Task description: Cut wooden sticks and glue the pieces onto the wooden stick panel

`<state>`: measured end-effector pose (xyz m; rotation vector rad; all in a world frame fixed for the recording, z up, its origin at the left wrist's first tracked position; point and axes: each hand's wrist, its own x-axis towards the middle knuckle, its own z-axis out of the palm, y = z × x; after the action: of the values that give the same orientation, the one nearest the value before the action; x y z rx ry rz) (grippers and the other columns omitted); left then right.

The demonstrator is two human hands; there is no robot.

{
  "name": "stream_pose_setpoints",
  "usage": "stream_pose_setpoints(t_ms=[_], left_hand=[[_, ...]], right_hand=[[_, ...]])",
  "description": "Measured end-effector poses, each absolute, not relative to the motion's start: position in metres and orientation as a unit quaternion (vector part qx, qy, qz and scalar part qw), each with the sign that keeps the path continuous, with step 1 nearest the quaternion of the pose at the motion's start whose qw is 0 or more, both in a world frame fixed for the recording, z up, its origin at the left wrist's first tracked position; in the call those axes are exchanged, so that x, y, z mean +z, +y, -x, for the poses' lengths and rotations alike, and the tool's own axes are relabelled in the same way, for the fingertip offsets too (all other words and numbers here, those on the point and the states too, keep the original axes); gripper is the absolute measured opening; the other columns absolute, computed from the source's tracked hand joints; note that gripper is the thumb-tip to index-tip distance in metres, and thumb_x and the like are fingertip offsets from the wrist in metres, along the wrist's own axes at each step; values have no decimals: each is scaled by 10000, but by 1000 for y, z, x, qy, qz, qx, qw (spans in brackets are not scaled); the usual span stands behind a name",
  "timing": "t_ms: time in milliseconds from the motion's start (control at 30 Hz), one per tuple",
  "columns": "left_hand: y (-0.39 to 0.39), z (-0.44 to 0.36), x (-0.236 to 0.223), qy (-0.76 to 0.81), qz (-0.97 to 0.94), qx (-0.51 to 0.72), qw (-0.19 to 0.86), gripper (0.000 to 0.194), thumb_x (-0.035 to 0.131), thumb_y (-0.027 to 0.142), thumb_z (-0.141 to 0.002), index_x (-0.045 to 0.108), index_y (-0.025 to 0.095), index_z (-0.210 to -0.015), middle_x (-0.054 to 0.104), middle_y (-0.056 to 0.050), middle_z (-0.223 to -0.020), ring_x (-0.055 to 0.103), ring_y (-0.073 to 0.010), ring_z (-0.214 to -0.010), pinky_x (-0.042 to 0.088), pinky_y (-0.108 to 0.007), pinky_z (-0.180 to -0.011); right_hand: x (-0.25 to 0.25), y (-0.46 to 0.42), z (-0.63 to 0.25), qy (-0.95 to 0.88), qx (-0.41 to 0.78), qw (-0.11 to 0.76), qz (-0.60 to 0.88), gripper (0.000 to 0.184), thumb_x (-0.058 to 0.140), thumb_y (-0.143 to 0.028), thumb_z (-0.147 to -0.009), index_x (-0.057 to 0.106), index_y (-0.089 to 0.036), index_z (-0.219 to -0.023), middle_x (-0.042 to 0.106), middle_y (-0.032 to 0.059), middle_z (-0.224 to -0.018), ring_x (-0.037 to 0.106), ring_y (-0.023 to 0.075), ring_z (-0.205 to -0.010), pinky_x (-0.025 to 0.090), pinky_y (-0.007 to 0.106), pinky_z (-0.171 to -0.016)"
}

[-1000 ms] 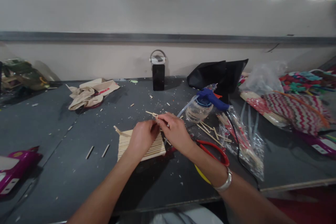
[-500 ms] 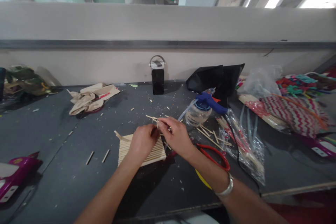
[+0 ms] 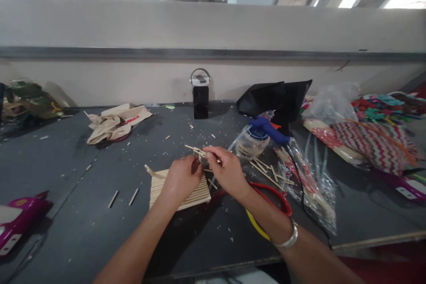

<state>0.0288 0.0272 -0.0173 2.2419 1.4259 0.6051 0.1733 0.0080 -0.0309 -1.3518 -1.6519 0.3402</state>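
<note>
A small panel of wooden sticks [image 3: 191, 196] laid side by side rests on the dark table. At its far left corner a short stick [image 3: 149, 170] stands up at a tilt. My left hand [image 3: 183, 177] covers the panel's upper middle, its fingertips closed on a short pale wooden stick [image 3: 200, 157] near the far right corner. Close beside it, the thumb and forefinger of my right hand [image 3: 226, 171] are pinched together; what lies between them is hidden. Loose thin sticks [image 3: 191, 147] lie just beyond my fingertips.
A blue glue gun [image 3: 269, 128] sits on a clear jar [image 3: 252, 145], its cord running right. Red-handled pliers [image 3: 274, 197] lie under my right forearm. Bagged sticks [image 3: 309, 182] lie farther right. A black phone [image 3: 201, 102] stands at the back; a crumpled cloth [image 3: 116, 124] lies left.
My right fingertips have shifted slightly right, away from the left ones, and more of the pale stick between them shows. My left hand stays at the panel. The camera view tilted a little.
</note>
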Motion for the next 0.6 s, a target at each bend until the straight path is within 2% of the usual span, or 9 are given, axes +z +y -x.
stream_pose_setpoints(t_ms=[233, 433, 500, 600], left_hand=[[26, -22, -19, 519, -787, 258, 211, 452, 507, 94, -766, 540, 140, -1214, 714, -104, -1080, 679, -207, -952, 517, -304, -816], [14, -15, -9, 502, -811, 256, 159, 320, 516, 129, -768, 634, 149, -1065, 694, -134, -1102, 612, -305, -1063, 419, -498, -978], [-1, -9, -5, 486, -819, 277, 124, 276, 495, 169, -812, 641, 160, -1047, 697, -121, -1080, 617, -293, -1047, 425, -485, -978], [-31, 8, -4, 486, -788, 373, 66, 268, 487, 242, -873, 620, 230, -1105, 683, -61, -1119, 614, -250, -1062, 455, -399, -965]], right_hand=[[-28, 4, -176, -676, 128, 434, 582, 229, 489, -92, -821, 684, -185, -895, 739, 57, -910, 677, 180, -819, 498, 292, -770], [-28, -1, -180, -701, 136, 358, 602, 228, 509, -82, -815, 697, -208, -793, 743, 29, -776, 678, 176, -711, 486, 275, -703], [-28, -2, -181, -708, 139, 341, 603, 232, 501, -85, -824, 703, -199, -816, 749, 42, -805, 686, 189, -743, 491, 286, -716], [-28, -3, -181, -715, 144, 327, 601, 249, 489, -84, -830, 706, -188, -892, 756, 66, -906, 695, 206, -838, 500, 311, -777]])
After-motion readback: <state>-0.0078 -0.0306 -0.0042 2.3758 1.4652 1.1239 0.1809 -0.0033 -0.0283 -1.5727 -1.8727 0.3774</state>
